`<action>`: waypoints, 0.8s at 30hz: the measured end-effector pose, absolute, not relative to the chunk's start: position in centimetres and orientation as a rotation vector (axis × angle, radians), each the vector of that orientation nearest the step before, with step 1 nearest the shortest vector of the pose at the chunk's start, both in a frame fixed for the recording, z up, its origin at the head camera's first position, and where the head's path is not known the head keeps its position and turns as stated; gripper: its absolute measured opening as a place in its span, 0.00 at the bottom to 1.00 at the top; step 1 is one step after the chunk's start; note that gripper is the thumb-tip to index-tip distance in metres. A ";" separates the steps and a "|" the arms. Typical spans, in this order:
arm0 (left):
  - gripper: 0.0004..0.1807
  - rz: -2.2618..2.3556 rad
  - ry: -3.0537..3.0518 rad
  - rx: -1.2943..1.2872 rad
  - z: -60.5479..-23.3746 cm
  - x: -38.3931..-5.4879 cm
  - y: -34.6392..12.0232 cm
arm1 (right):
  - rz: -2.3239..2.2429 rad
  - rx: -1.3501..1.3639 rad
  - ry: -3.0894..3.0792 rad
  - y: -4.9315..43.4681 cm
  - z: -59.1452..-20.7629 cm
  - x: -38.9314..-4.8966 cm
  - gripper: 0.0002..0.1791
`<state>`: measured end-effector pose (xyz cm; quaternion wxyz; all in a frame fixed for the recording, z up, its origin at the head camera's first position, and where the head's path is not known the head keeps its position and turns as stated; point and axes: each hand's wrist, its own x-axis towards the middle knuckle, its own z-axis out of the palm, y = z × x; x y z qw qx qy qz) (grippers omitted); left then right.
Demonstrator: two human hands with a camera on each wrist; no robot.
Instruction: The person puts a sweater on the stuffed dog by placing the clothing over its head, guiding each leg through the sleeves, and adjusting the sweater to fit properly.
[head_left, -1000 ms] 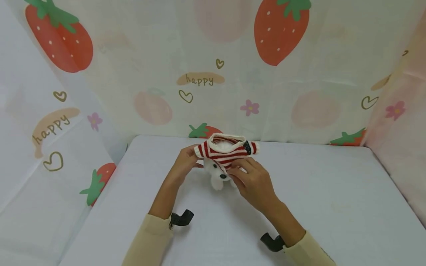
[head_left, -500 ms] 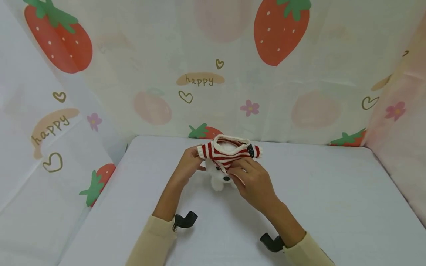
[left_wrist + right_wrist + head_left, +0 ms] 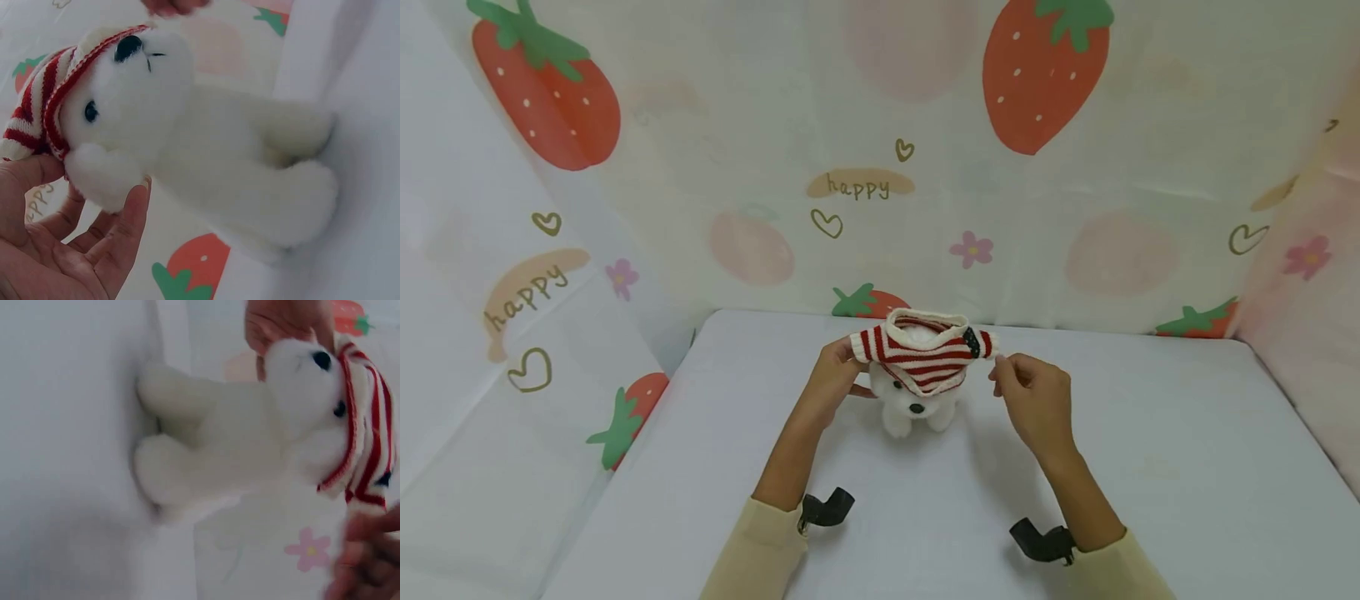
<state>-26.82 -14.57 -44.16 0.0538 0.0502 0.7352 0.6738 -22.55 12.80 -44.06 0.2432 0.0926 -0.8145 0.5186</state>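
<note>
A white plush toy dog (image 3: 917, 417) stands upright on the table, its dark eyes and nose showing in the wrist views. Over the top of its head sits a small red-and-white striped knit sweater (image 3: 925, 358), white at the neck opening, with a dark patch near one sleeve. My left hand (image 3: 835, 375) holds the sweater at its left sleeve, beside the toy's ear (image 3: 103, 178); the tips of some fingers are hidden there. At the opposite cuff, my right hand (image 3: 1037, 400) pinches the sleeve end with curled fingers, blurred in the right wrist view.
The white table (image 3: 1150, 467) spreads around the toy on all sides. Behind it hangs a pale curtain (image 3: 1030, 200) printed with strawberries, hearts and flowers. Black curved pieces (image 3: 829, 507) are worn at both wrists.
My right hand has left the sweater's front hem and moved right to the sleeve cuff. The hem now hangs free over the toy's forehead. My left hand stays at its sleeve.
</note>
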 end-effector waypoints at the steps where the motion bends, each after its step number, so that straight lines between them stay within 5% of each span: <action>1: 0.18 2.046 2.233 0.156 -44.1 -26.8 -14.6 | 1.484 0.228 -2.325 13.0 -44.1 -22.8 0.14; 10: 0.18 2.038 2.221 0.202 -44.0 -26.8 -14.4 | 2.305 0.085 -2.283 13.1 -44.8 -24.3 0.22; 24: 0.19 1.930 2.248 0.230 -44.6 -26.9 -15.2 | 2.198 0.009 -2.401 12.0 -44.9 -24.2 0.16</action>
